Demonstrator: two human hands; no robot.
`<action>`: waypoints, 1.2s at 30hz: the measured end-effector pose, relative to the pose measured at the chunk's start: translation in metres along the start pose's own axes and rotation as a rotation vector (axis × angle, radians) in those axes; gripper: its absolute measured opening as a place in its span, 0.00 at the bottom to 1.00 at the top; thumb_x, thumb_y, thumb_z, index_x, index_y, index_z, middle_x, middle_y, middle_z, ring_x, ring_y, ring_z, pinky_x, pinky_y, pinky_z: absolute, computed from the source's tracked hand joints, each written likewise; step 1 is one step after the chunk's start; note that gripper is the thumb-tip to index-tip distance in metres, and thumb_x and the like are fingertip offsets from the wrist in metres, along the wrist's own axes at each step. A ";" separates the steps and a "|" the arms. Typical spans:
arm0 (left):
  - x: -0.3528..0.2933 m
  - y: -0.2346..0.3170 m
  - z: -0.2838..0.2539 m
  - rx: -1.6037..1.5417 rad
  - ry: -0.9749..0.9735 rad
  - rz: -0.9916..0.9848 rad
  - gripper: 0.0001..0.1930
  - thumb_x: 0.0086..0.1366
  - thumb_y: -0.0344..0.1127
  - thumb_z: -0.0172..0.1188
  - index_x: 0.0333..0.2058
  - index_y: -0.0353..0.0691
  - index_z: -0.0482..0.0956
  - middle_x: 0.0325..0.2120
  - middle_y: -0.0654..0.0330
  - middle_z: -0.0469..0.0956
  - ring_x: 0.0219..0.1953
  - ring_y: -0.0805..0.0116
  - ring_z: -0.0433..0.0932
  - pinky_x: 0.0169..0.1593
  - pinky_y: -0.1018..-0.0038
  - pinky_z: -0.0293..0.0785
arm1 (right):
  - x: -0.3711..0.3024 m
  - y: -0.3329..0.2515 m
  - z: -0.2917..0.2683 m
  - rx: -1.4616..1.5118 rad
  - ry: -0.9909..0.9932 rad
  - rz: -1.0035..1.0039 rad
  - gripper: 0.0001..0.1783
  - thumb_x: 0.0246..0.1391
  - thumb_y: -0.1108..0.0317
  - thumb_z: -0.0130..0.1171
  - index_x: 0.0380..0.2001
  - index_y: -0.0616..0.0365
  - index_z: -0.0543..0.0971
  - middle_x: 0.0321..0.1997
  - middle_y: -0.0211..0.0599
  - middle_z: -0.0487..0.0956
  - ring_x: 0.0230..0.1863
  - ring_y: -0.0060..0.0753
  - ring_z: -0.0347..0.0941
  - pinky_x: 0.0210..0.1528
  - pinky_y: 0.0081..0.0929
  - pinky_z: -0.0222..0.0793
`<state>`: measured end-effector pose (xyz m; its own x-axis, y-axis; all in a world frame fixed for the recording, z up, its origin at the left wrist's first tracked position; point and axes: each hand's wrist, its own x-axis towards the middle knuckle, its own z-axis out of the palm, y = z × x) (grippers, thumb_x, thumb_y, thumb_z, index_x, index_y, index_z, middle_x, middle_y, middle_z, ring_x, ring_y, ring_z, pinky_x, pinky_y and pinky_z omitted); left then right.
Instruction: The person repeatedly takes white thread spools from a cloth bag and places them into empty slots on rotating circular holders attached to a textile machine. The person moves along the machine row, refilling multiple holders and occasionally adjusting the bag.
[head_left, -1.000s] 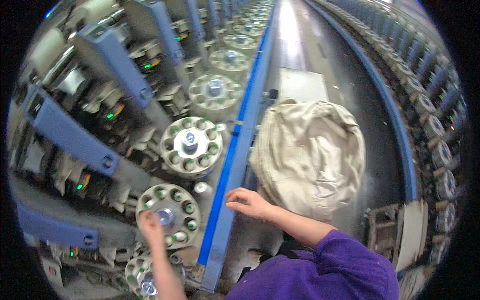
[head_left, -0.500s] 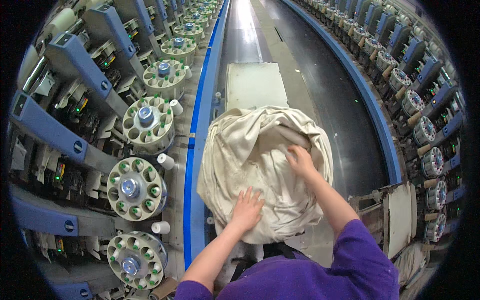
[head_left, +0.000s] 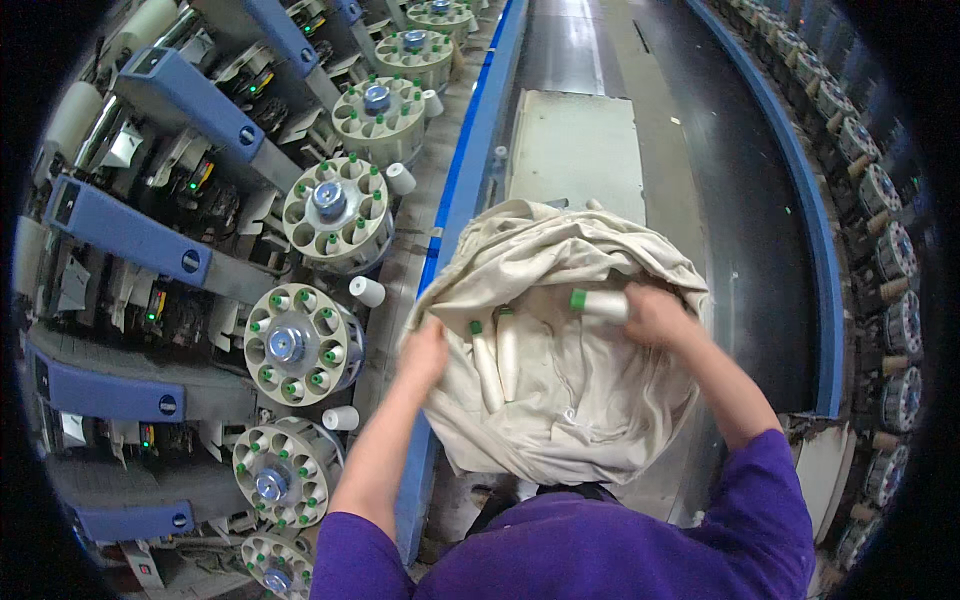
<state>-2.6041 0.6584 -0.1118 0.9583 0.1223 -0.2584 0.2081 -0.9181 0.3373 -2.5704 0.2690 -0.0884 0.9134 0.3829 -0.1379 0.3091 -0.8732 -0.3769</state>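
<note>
A big cream cloth [head_left: 590, 420] lies heaped in a round, hollowed bundle in front of me. My left hand [head_left: 424, 352], a little blurred, is closed on the cloth's left edge. In my right hand [head_left: 658, 318] is a white yarn bobbin [head_left: 603, 304] with a green tip pointing left, held above the hollow near its right side. Two more white bobbins with green tips, a left one [head_left: 487, 368] and a right one [head_left: 507, 354], lie side by side in the hollow. A small tangle of white thread [head_left: 569, 415] rests on the cloth.
Along my left runs a winding machine with round bobbin magazines [head_left: 303, 345], and white yarn cones [head_left: 367, 291] stand beside them. A blue rail [head_left: 478, 140] edges that side. Beyond the cloth is a pale flat panel [head_left: 575, 150]. Another machine row [head_left: 895, 250] lines the right.
My hands were resting on the cloth. Now the hollow is opened out, showing bobbins; my right hand has taken one and my left has moved to the edge. The view has shifted.
</note>
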 end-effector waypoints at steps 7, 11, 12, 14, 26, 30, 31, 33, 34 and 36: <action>-0.060 0.055 0.039 -1.375 -0.147 -0.023 0.26 0.60 0.40 0.55 0.55 0.39 0.60 0.51 0.60 0.65 0.51 0.67 0.64 0.54 0.69 0.60 | 0.009 -0.116 0.021 0.690 -0.268 -0.101 0.33 0.47 0.50 0.58 0.52 0.60 0.67 0.48 0.50 0.71 0.48 0.45 0.69 0.50 0.35 0.65; -0.048 0.066 -0.021 -1.594 0.271 0.056 0.20 0.66 0.50 0.41 0.36 0.36 0.69 0.35 0.54 0.74 0.41 0.60 0.72 0.51 0.62 0.64 | 0.042 -0.171 0.030 1.077 -0.406 -0.315 0.29 0.52 0.45 0.52 0.48 0.57 0.68 0.35 0.40 0.72 0.32 0.30 0.69 0.31 0.25 0.65; -0.038 0.061 -0.039 -1.938 0.379 0.007 0.19 0.66 0.51 0.41 0.31 0.39 0.67 0.30 0.57 0.73 0.39 0.59 0.73 0.51 0.57 0.66 | 0.051 -0.179 0.031 1.154 -0.591 -0.196 0.28 0.53 0.44 0.51 0.45 0.56 0.69 0.30 0.36 0.71 0.26 0.25 0.66 0.25 0.22 0.62; -0.032 0.035 -0.074 -2.108 0.460 0.003 0.17 0.67 0.50 0.42 0.31 0.41 0.64 0.27 0.58 0.71 0.39 0.58 0.73 0.49 0.57 0.69 | 0.062 -0.187 0.030 1.306 -0.869 -0.059 0.22 0.56 0.44 0.46 0.35 0.53 0.70 0.17 0.21 0.63 0.13 0.12 0.51 0.13 0.16 0.44; 0.015 -0.065 -0.158 -1.658 0.913 0.176 0.09 0.66 0.41 0.46 0.36 0.42 0.62 0.27 0.59 0.71 0.33 0.65 0.73 0.41 0.62 0.72 | 0.132 -0.194 0.027 2.181 -0.223 -0.025 0.17 0.58 0.56 0.46 0.19 0.52 0.68 0.41 0.40 0.77 0.48 0.40 0.72 0.52 0.39 0.65; 0.094 -0.104 -0.185 -1.225 1.167 0.430 0.07 0.65 0.33 0.51 0.37 0.39 0.63 0.32 0.62 0.68 0.35 0.75 0.68 0.42 0.77 0.67 | 0.153 -0.241 0.019 1.988 -0.398 -0.207 0.16 0.60 0.57 0.42 0.23 0.54 0.68 0.38 0.43 0.78 0.44 0.42 0.74 0.51 0.39 0.67; 0.112 -0.119 -0.191 -1.136 1.134 0.334 0.09 0.65 0.37 0.51 0.37 0.42 0.62 0.36 0.61 0.68 0.36 0.72 0.68 0.42 0.71 0.67 | 0.157 -0.254 0.017 1.903 -0.310 -0.198 0.15 0.60 0.58 0.44 0.23 0.53 0.68 0.38 0.43 0.77 0.44 0.42 0.73 0.50 0.41 0.66; 0.145 -0.139 -0.199 -1.043 1.060 0.115 0.08 0.63 0.36 0.54 0.36 0.41 0.65 0.33 0.62 0.68 0.32 0.73 0.67 0.37 0.73 0.67 | 0.171 -0.275 0.016 1.736 -0.233 -0.130 0.16 0.61 0.56 0.42 0.24 0.54 0.68 0.39 0.43 0.77 0.44 0.39 0.73 0.50 0.38 0.66; 0.155 -0.144 -0.198 -1.014 0.919 -0.076 0.08 0.62 0.36 0.55 0.35 0.41 0.66 0.32 0.62 0.68 0.31 0.73 0.67 0.35 0.73 0.67 | 0.179 -0.282 0.015 1.650 -0.207 -0.085 0.17 0.61 0.56 0.41 0.25 0.54 0.68 0.40 0.43 0.77 0.45 0.38 0.73 0.50 0.37 0.66; 0.163 -0.143 -0.186 -0.834 0.672 -0.203 0.08 0.58 0.33 0.56 0.36 0.37 0.72 0.34 0.57 0.73 0.36 0.66 0.71 0.43 0.70 0.66 | 0.194 -0.288 0.013 1.614 -0.139 -0.120 0.17 0.61 0.55 0.41 0.26 0.55 0.69 0.42 0.43 0.76 0.44 0.35 0.73 0.48 0.33 0.67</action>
<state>-2.4407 0.8798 -0.0336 0.7495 0.6567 0.0836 0.1990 -0.3439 0.9177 -2.4861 0.5985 -0.0182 0.8487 0.5226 -0.0817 -0.2927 0.3354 -0.8955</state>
